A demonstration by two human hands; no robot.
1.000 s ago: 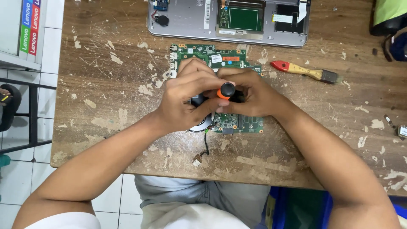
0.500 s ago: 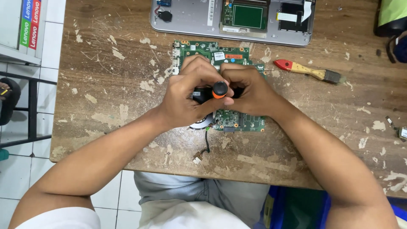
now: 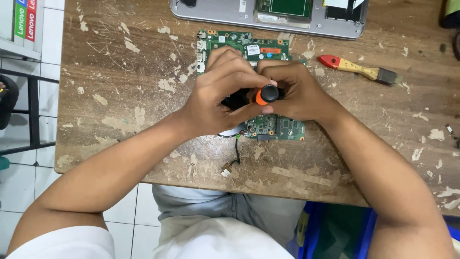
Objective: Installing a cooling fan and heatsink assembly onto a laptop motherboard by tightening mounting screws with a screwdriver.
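Centre frame: both hands meet over a green circuit board (image 3: 268, 125) lying flat on a scarred wooden workbench (image 3: 120, 105). Left hand (image 3: 218, 98) and right hand (image 3: 299, 93) are closed together round a screwdriver (image 3: 266, 94) w/ orange collar and black cap, held upright over the board's middle; fingers of the two hands touch. Tip hidden under the hands, so contact w/ board can't be told. A thin black cable (image 3: 235, 153) w/ white plug trails off the board's lower edge toward frame bottom. Upper right: small brush (image 3: 358, 69), red-and-wood handle, lying apart from the hands. Top centre: opened silver laptop base (image 3: 268, 14), just beyond the board.
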